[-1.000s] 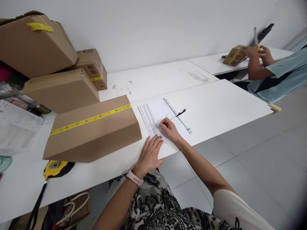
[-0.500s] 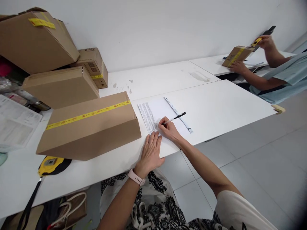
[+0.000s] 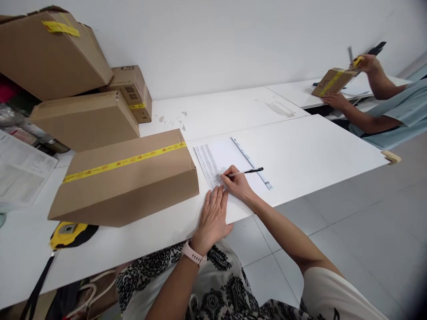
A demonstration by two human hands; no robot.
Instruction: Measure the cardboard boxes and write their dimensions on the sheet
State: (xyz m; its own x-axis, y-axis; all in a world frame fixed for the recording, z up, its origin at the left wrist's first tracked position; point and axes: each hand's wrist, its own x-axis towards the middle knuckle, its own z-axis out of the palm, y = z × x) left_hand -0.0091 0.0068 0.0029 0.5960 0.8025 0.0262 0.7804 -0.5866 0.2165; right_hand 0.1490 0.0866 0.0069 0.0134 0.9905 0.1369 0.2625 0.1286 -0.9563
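Just right of the taped box | sheet lies on surface | your left hand flat on it, released | right hand grasping pen | press sheet firm, write within the row.

1. The desk is a smooth white board with a matt, laminate-like face, and grey smudges dull it toward the far edge.
2. The sheet near the front edge is thin, matt white paper printed in fine grey rows.
3. The pen in the right hand has a glossy black plastic end and a pale silvery barrel.
4. The box beside the sheet is matt brown cardboard crossed by a shiny yellow tape strip.
5. The tape measure at the front edge has a yellow plastic case with a slight sheen.
6. The watch strap looks like smooth pale-pink rubber.
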